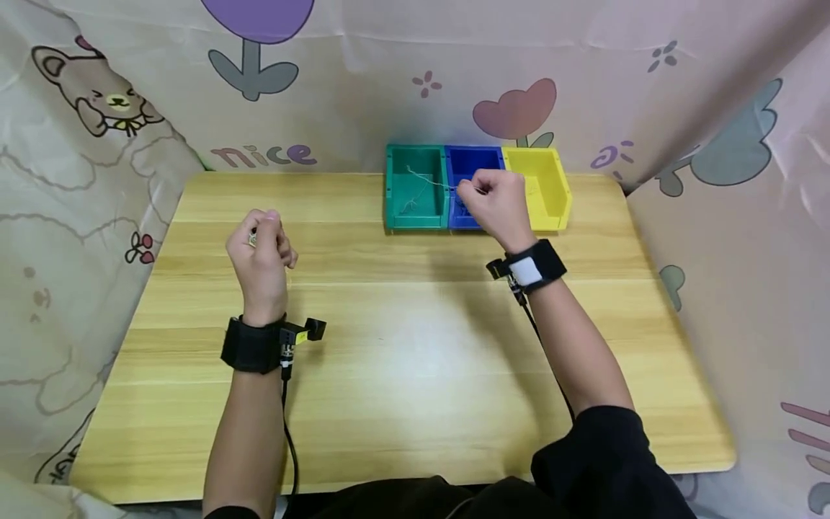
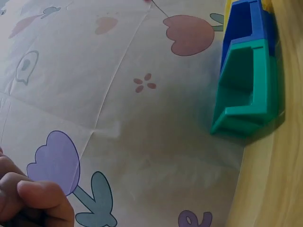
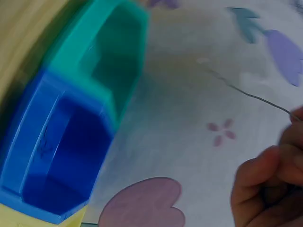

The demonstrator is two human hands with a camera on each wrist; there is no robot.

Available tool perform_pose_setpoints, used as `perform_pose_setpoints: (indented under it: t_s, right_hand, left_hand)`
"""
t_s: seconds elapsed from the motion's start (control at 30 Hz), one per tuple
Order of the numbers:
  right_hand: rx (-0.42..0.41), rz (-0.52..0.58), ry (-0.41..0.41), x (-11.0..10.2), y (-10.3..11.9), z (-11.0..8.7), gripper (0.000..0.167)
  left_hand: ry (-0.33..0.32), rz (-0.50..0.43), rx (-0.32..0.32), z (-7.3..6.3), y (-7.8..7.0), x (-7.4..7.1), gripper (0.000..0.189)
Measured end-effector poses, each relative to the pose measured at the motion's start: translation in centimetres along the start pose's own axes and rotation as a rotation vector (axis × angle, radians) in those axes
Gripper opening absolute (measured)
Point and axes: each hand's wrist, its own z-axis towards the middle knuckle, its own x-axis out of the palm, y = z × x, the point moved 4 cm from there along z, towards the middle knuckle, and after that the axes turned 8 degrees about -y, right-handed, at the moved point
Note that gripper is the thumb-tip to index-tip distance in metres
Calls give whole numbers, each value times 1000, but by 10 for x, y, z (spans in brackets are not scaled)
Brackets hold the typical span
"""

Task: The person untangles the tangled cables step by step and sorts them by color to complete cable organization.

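Observation:
Above the blue bin, my right hand pinches a thin pale wire between thumb and curled fingers. The wire sticks out to the left, overlapping the green bin in the head view. Over the left part of the table, my left hand is curled with the thumb on top. A small pale greenish piece shows in its grip, mostly hidden by the fingers. In the left wrist view, only the curled fingers appear at the lower left corner.
A yellow bin stands right of the blue one, the three side by side at the table's back edge. Fine pale strands lie in the green bin, dark ones in the blue. A printed curtain hangs behind the wooden table.

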Motion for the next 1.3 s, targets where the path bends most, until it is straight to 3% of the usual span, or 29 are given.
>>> perform_pose_setpoints:
  t_s: [0.2, 0.33, 0.63, 0.73, 0.87, 0.93, 1.07, 1.3]
  right_hand:
    - [46, -301, 195, 39, -18, 18, 40]
    - [74, -411, 322, 62, -29, 21, 43]
    - [68, -466, 471, 100, -46, 31, 32]
    - [77, -478, 573, 110, -50, 27, 29]
    - [47, -466, 719, 115, -48, 17, 41]
    - [9, -454, 738, 115, -44, 14, 43]
    - [-34, -407, 699, 111, -32, 15, 38]
    - [-5, -314, 608, 97, -15, 17, 30]
  left_hand:
    - [38, -21, -11, -4, 2, -3, 37]
    - [46, -31, -22, -5, 2, -4, 36]
    - [56, -23, -31, -9, 0, -3, 34]
    - [63, -15, -36, -10, 1, -4, 33]
    - [68, -7, -35, -12, 2, -4, 33]
    - [65, -12, -36, -12, 4, -4, 33]
    - [69, -21, -34, -11, 5, -1, 34]
    - [103, -45, -30, -13, 5, 5, 36]
